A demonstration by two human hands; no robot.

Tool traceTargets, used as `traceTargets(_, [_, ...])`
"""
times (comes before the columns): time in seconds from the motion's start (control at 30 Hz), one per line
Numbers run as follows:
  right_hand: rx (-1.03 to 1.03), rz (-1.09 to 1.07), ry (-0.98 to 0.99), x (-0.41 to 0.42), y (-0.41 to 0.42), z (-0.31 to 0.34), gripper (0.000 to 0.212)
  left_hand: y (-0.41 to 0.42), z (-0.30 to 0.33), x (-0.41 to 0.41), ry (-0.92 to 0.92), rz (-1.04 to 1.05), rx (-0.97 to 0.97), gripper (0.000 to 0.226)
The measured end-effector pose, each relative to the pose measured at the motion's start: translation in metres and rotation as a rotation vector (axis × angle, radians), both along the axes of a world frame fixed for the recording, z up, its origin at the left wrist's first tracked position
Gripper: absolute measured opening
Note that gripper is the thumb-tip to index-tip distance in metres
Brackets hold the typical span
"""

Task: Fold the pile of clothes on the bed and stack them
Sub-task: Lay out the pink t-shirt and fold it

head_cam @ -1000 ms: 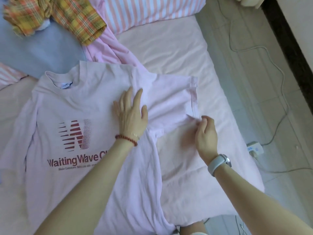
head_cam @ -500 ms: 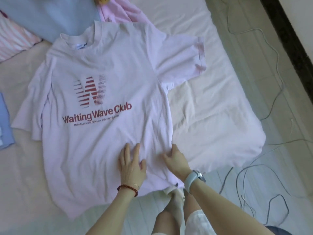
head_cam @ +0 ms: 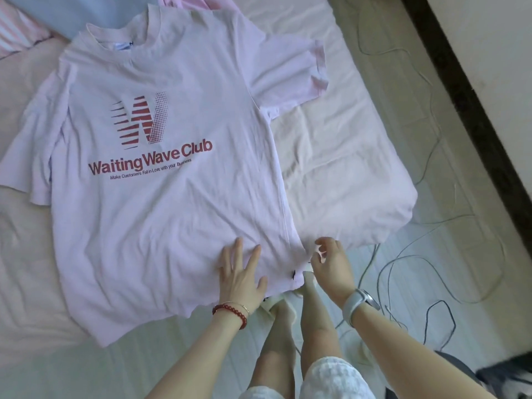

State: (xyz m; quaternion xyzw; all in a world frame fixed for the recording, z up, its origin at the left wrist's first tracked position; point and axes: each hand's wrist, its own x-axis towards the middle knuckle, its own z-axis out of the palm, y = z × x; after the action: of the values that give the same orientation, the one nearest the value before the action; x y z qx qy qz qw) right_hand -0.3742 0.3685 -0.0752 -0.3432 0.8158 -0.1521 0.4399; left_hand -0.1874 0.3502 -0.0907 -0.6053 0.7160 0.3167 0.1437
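Observation:
A pale pink T-shirt printed "Waiting Wave Club" in red lies spread face up on the pink bed sheet, collar at the far side and both sleeves out. My left hand presses flat with straight fingers on the shirt near its bottom hem. My right hand hovers at the shirt's lower right corner with fingers loosely curled, and I see nothing held in it. The hem hangs slightly over the near bed edge.
A light blue garment and a pink garment lie beyond the collar, with a striped pillow at far left. Cables trail over the tiled floor to the right. My legs stand against the bed edge.
Both hands slid from the right sleeve and shoulder down the shirt to its bottom hem. The right hand has since lifted off the side seam and curled its fingers.

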Motion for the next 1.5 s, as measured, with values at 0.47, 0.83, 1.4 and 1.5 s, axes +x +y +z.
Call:
traceTargets(0.47, [0.013,-0.318,-0.101,0.063,-0.018,-0.050,0.010,-0.003,0.005,0.017,0.160,0.180,-0.022,0.051])
traceTargets(0.83, [0.021,-0.364,-0.057,0.061,-0.024,-0.049,0.018,-0.012,0.012,0.018,0.135,0.246,-0.004,0.047])
traceTargets(1.4, [-0.082,-0.015,0.142,0.011,0.030,0.001,0.014,0.005,0.006,0.021,-0.148,-0.040,-0.026,0.065])
traceTargets(1.5, [-0.003,0.120,0.062,0.002,0.028,-0.003,0.028,0.006,0.007,0.023,-0.117,-0.042,0.008,0.064])
